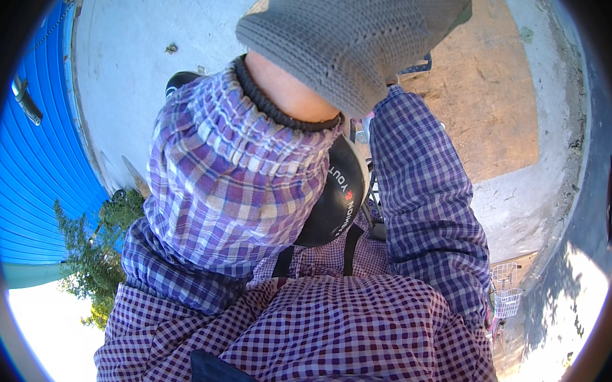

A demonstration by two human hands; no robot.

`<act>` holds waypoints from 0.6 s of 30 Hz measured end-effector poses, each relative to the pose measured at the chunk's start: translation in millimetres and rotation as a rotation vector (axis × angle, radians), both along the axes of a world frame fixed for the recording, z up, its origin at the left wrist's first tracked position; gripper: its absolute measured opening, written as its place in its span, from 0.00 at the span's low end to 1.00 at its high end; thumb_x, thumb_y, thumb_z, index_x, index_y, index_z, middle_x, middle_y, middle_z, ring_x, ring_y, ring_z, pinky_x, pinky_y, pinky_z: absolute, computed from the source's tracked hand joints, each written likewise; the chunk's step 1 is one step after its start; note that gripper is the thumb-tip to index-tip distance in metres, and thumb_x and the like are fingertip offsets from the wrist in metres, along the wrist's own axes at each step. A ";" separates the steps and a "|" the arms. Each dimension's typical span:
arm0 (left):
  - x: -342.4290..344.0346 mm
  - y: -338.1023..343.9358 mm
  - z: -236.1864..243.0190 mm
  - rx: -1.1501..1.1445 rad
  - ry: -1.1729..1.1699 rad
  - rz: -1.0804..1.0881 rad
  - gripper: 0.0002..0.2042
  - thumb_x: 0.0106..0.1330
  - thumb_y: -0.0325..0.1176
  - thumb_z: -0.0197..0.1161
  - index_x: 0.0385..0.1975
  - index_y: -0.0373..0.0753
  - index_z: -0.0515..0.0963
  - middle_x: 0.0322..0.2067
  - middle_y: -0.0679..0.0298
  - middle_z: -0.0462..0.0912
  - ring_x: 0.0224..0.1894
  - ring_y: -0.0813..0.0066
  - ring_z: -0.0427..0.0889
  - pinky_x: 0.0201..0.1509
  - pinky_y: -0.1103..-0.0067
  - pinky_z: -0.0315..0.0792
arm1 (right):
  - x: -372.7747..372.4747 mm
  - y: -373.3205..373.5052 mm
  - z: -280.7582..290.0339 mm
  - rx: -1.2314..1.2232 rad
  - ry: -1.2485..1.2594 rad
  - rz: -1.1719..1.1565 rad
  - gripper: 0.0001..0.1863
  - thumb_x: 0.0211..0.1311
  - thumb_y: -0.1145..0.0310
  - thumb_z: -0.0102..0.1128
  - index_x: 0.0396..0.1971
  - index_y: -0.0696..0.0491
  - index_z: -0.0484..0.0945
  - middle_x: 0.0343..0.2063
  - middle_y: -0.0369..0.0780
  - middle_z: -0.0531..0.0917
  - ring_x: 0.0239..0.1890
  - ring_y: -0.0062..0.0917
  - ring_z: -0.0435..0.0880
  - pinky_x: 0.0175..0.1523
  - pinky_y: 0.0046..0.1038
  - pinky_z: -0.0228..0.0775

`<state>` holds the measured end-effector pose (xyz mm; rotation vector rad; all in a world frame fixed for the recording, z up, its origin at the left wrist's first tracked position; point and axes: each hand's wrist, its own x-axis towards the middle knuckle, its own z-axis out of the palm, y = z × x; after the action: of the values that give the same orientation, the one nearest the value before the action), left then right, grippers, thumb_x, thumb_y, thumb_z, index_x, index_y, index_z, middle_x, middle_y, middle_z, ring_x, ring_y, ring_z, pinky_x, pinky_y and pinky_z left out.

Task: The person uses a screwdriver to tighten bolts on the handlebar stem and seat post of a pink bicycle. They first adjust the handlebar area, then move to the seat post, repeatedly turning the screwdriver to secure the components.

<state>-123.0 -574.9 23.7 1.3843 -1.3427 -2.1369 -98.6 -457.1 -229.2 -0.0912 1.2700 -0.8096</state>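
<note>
Raising our left hand (352, 41) in its grey knitted glove close before the camera, we cannot tell its grip. Our right hand is hidden behind it. Below lies the black seat (336, 192), over grey concrete ground (129, 57); a blue corrugated wall (34, 168) stands left.

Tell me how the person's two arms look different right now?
The left arm fills the middle of the picture with a puffy gathered sleeve cover, while the right arm looks slimmer and runs along the side. The left hand shows plainly in a grey knitted glove, but the right hand is hidden behind that glove. Both arms wear purple checked cloth and reach upward together.
</note>
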 end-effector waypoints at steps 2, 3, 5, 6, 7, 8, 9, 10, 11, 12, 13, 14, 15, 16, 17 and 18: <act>-0.6 0.5 -1.2 -0.007 0.001 0.005 0.13 0.72 0.33 0.66 0.46 0.28 0.80 0.26 0.65 0.77 0.28 0.82 0.75 0.33 0.80 0.74 | -1.1 0.2 5.4 -0.038 -0.018 -0.035 0.13 0.69 0.72 0.57 0.48 0.57 0.83 0.29 0.36 0.83 0.26 0.19 0.81 0.34 0.25 0.80; -0.8 0.3 -1.7 -0.008 0.004 0.005 0.13 0.72 0.33 0.66 0.46 0.28 0.80 0.26 0.65 0.77 0.28 0.82 0.75 0.33 0.80 0.74 | -2.6 0.8 7.3 -0.050 -0.032 -0.049 0.12 0.69 0.71 0.57 0.48 0.57 0.83 0.29 0.36 0.83 0.25 0.19 0.81 0.34 0.25 0.80; -1.4 0.4 -2.5 -0.010 0.008 0.009 0.13 0.72 0.33 0.66 0.46 0.28 0.80 0.26 0.65 0.77 0.28 0.82 0.75 0.33 0.80 0.74 | -5.2 2.6 10.0 -0.060 -0.083 -0.075 0.10 0.69 0.71 0.57 0.46 0.57 0.83 0.27 0.35 0.82 0.25 0.19 0.80 0.32 0.25 0.79; -1.4 0.2 -2.9 -0.013 0.008 0.011 0.13 0.72 0.33 0.66 0.46 0.28 0.80 0.26 0.65 0.77 0.28 0.82 0.76 0.33 0.80 0.74 | -7.5 4.6 10.5 -0.073 -0.111 -0.095 0.10 0.69 0.71 0.57 0.45 0.57 0.83 0.27 0.35 0.82 0.24 0.18 0.80 0.32 0.24 0.78; -1.5 1.4 -2.7 -0.016 0.007 0.010 0.13 0.72 0.33 0.66 0.46 0.28 0.80 0.26 0.65 0.77 0.28 0.82 0.76 0.33 0.80 0.74 | -11.8 11.6 12.6 -0.109 -0.144 -0.130 0.09 0.69 0.72 0.57 0.43 0.57 0.82 0.26 0.35 0.82 0.24 0.18 0.79 0.31 0.24 0.78; -1.8 0.8 -3.4 -0.019 0.009 0.010 0.13 0.72 0.33 0.66 0.46 0.28 0.80 0.26 0.65 0.77 0.28 0.82 0.76 0.33 0.80 0.74 | -15.6 13.1 11.6 -0.130 -0.180 -0.154 0.08 0.69 0.72 0.57 0.43 0.57 0.82 0.26 0.35 0.81 0.23 0.18 0.79 0.31 0.24 0.77; -2.1 1.5 -3.4 -0.020 0.008 0.010 0.13 0.71 0.33 0.66 0.46 0.28 0.80 0.26 0.65 0.77 0.28 0.82 0.76 0.33 0.80 0.75 | -18.1 15.8 11.2 -0.151 -0.216 -0.179 0.08 0.69 0.72 0.57 0.42 0.57 0.82 0.25 0.35 0.81 0.23 0.18 0.79 0.30 0.23 0.77; -2.3 1.4 -4.1 -0.020 0.007 0.009 0.13 0.71 0.33 0.66 0.46 0.28 0.80 0.26 0.65 0.77 0.28 0.82 0.76 0.33 0.80 0.75 | -20.2 16.4 9.9 -0.161 -0.256 -0.195 0.07 0.69 0.72 0.57 0.41 0.57 0.82 0.25 0.35 0.81 0.23 0.18 0.78 0.30 0.23 0.76; -2.2 1.8 -4.1 -0.018 0.006 0.010 0.13 0.71 0.33 0.66 0.46 0.28 0.80 0.26 0.65 0.77 0.28 0.82 0.76 0.33 0.80 0.75 | -18.1 15.9 8.5 -0.146 -0.248 -0.206 0.07 0.69 0.72 0.57 0.41 0.57 0.82 0.25 0.35 0.81 0.23 0.17 0.78 0.30 0.23 0.76; -2.4 1.8 -4.5 -0.019 0.007 0.010 0.13 0.71 0.33 0.66 0.46 0.28 0.80 0.26 0.65 0.77 0.28 0.83 0.76 0.33 0.80 0.75 | -17.1 15.6 7.1 -0.131 -0.241 -0.217 0.07 0.69 0.71 0.57 0.41 0.57 0.81 0.24 0.35 0.81 0.22 0.17 0.78 0.30 0.23 0.75; -2.4 1.5 -4.9 -0.019 0.008 0.009 0.13 0.71 0.33 0.66 0.46 0.28 0.81 0.26 0.65 0.77 0.28 0.83 0.76 0.33 0.81 0.75 | -8.4 11.2 5.4 -0.093 -0.187 -0.223 0.07 0.69 0.71 0.57 0.41 0.57 0.82 0.24 0.35 0.81 0.22 0.17 0.78 0.29 0.23 0.75; -2.6 1.7 -5.0 -0.020 0.006 0.009 0.13 0.71 0.33 0.66 0.45 0.28 0.81 0.25 0.65 0.77 0.28 0.83 0.76 0.33 0.81 0.75 | -7.2 12.2 4.5 -0.076 -0.152 -0.234 0.08 0.69 0.71 0.57 0.41 0.58 0.82 0.24 0.35 0.81 0.22 0.17 0.78 0.29 0.23 0.75; -2.5 1.5 -5.5 -0.018 0.006 0.010 0.13 0.71 0.33 0.66 0.45 0.28 0.81 0.25 0.65 0.77 0.28 0.83 0.76 0.33 0.81 0.75 | -3.0 11.2 3.2 -0.059 -0.118 -0.244 0.08 0.70 0.71 0.57 0.41 0.58 0.82 0.24 0.35 0.81 0.22 0.18 0.78 0.29 0.23 0.75; -2.8 1.1 -5.6 -0.018 0.006 0.009 0.13 0.71 0.33 0.66 0.45 0.28 0.81 0.25 0.65 0.77 0.28 0.83 0.76 0.33 0.81 0.75 | -3.5 13.8 2.7 -0.063 -0.104 -0.257 0.08 0.70 0.71 0.57 0.41 0.58 0.82 0.24 0.35 0.80 0.22 0.18 0.78 0.29 0.23 0.75; -3.2 0.6 -6.3 -0.016 0.004 0.008 0.13 0.71 0.33 0.66 0.45 0.28 0.81 0.25 0.65 0.77 0.28 0.83 0.76 0.34 0.81 0.75 | -4.1 15.3 1.6 -0.066 -0.090 -0.271 0.08 0.70 0.71 0.57 0.41 0.58 0.82 0.25 0.36 0.80 0.22 0.18 0.78 0.29 0.24 0.76; -3.5 0.4 -6.4 -0.016 0.000 0.010 0.13 0.71 0.33 0.66 0.45 0.28 0.81 0.25 0.66 0.77 0.28 0.83 0.76 0.34 0.81 0.75 | -4.8 16.6 1.0 -0.068 -0.093 -0.304 0.08 0.70 0.71 0.57 0.41 0.58 0.82 0.25 0.36 0.81 0.22 0.19 0.78 0.29 0.24 0.76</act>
<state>-126.6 -574.5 17.3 1.3821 -1.3469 -2.1155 -103.3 -440.5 -228.2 0.0870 1.1832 -1.1064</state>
